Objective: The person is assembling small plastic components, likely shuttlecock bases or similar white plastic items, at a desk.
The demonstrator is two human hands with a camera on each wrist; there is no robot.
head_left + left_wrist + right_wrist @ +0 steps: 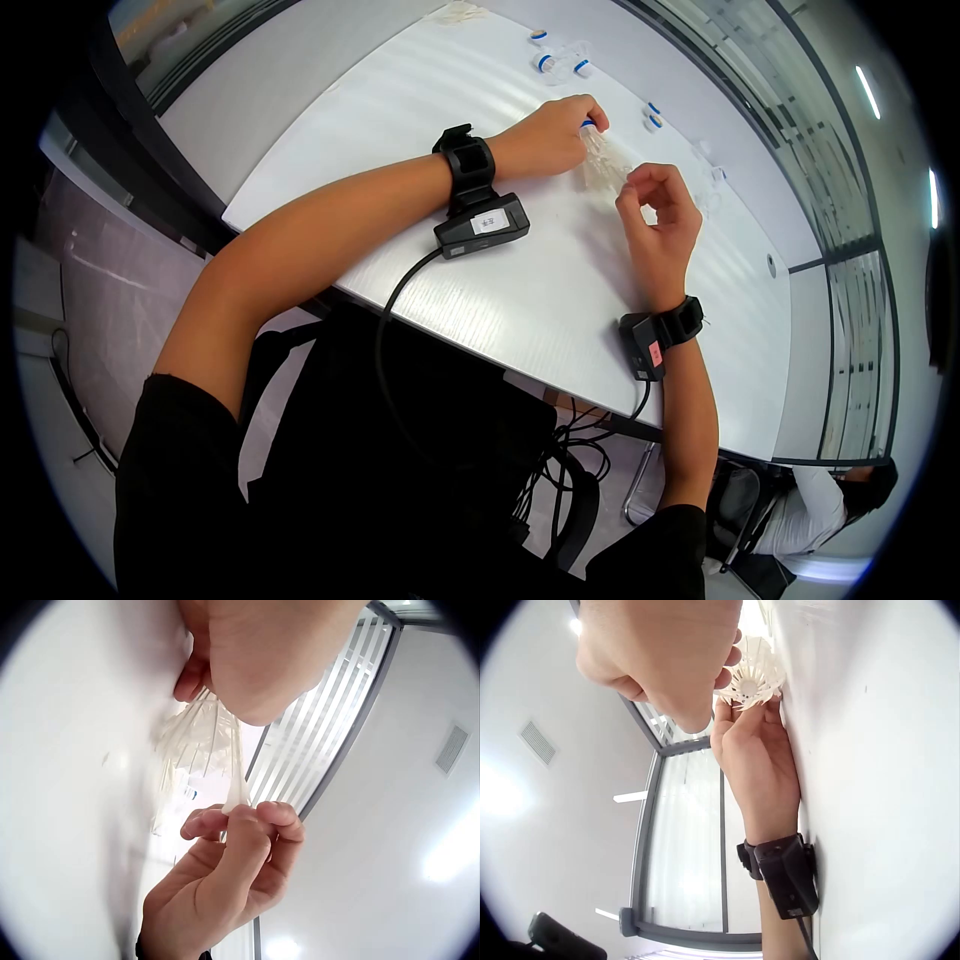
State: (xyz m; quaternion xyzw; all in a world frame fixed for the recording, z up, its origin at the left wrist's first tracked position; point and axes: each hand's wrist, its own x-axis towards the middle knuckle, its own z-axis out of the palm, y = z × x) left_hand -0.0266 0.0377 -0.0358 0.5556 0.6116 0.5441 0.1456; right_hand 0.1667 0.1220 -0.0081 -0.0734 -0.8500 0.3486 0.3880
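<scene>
A white feather shuttlecock (604,165) with a blue band round its base is above the white table, its skirt pointing right toward the right hand. My left hand (552,137) grips it by the base, which the fingers partly cover. With thumb and fingertips, my right hand (662,222) pinches one feather (236,796) at the skirt's outer end, as the left wrist view shows. Bare-looking quills fan out between the hands. Looking into the skirt, the right wrist view shows the shuttlecock (748,686) with quills spreading round its pale centre.
More blue-banded shuttlecocks (545,63) lie along the table's back edge, with two others (653,122) further right. Loose white feathers (460,12) lie in the far left corner. A low partition backs the table (480,300). Cables (570,450) hang below its front edge; another person (805,510) sits at right.
</scene>
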